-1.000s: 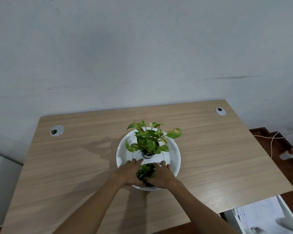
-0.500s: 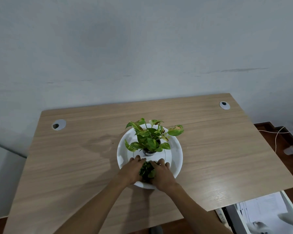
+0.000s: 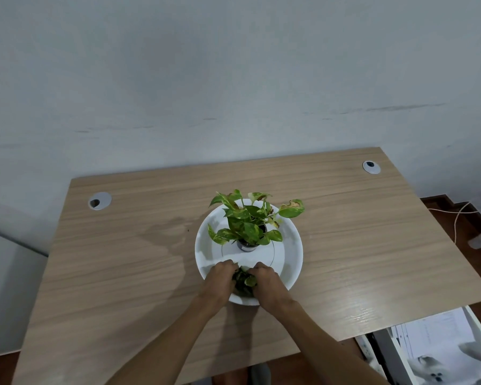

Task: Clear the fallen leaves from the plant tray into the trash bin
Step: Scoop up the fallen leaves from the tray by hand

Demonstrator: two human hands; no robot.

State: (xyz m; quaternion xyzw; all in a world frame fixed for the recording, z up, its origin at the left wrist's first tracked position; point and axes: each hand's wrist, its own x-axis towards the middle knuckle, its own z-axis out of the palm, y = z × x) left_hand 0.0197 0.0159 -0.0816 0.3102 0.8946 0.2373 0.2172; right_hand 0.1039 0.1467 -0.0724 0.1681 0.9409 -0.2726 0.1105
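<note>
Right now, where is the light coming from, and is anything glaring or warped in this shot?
Head view: soft shadows of the plant and arms fall to the left on the desk, so light likely comes from the right; a pale glare patch sits near the desk's right front edge; the wide lens bends the desk edges; the leaves between both hands look sharp.

Wooden desk (image 3: pixel 358 259) fills the view, light grain running side to side, and a round white tray (image 3: pixel 292 254) sits right on it, its near rim under both hands (image 3: pixel 245 282). Grey cable grommet (image 3: pixel 99 200) well off beyond the left hand, near the back edge; a second grommet (image 3: pixel 371 167) far beyond the right hand, at the back corner
</note>
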